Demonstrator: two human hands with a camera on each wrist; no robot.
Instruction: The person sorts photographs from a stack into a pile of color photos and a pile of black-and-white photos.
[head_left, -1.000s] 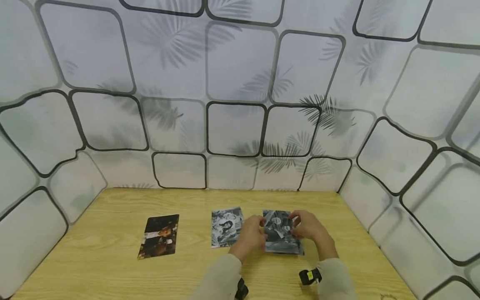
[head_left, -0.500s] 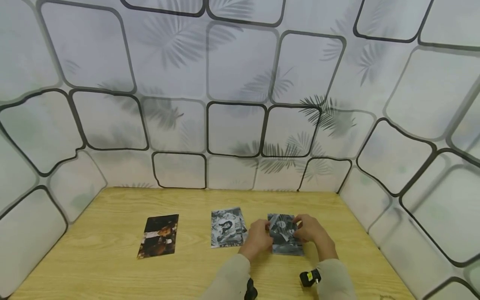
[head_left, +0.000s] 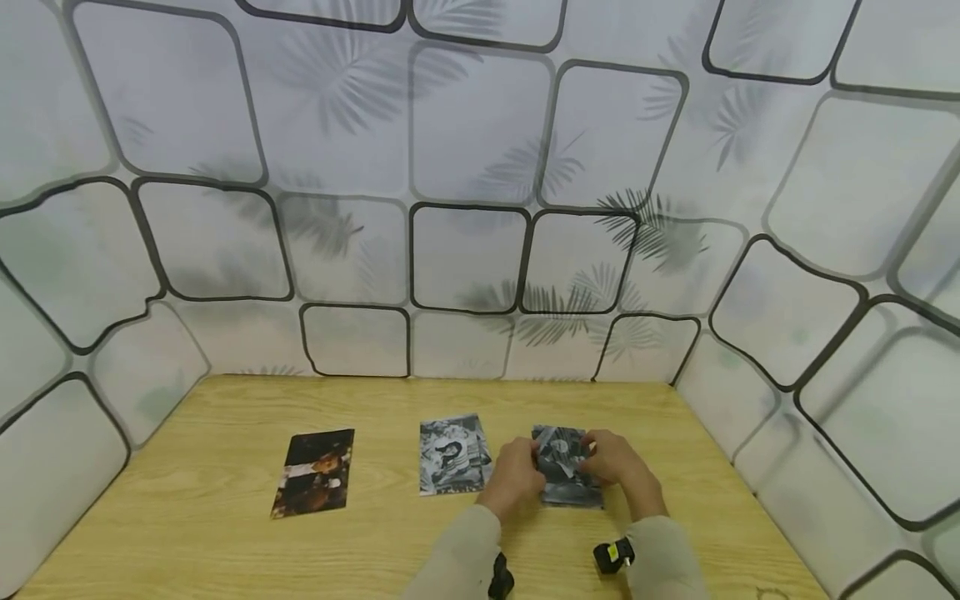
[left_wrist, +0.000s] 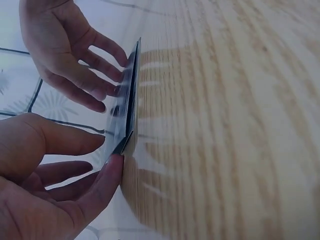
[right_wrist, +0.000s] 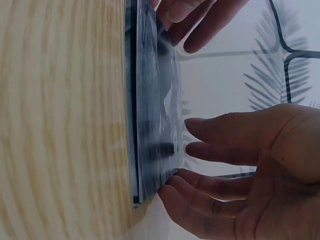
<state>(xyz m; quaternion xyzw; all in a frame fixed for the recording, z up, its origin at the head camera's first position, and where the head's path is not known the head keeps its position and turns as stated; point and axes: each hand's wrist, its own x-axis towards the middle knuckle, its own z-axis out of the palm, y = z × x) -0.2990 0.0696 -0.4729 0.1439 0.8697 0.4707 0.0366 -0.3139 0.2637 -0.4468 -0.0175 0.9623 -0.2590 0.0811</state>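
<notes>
A small stack of black-and-white photo prints (head_left: 566,477) lies on the wooden table at the right, between my two hands. At its left side my left hand (head_left: 514,477) rests its fingertips along the edge; in the left wrist view a fingertip (left_wrist: 116,162) meets the stack's corner. My right hand (head_left: 617,462) touches the opposite side, its fingers slightly bent and spread. The right wrist view shows its lower fingers (right_wrist: 172,192) against the stack's edge, with the layered prints (right_wrist: 150,135) close over the tabletop.
Another black-and-white print (head_left: 453,456) lies just left of my left hand, with a second one's edge showing under it. Farther left is a dark colour photo (head_left: 315,475). A patterned curtain (head_left: 360,275) borders the wooden table (head_left: 225,550) behind and on both sides.
My left hand has moved right, shifting the upper prints right so the stack's edges sit more evenly. More of the middle print now shows. My right hand stays at the stack's right side.
</notes>
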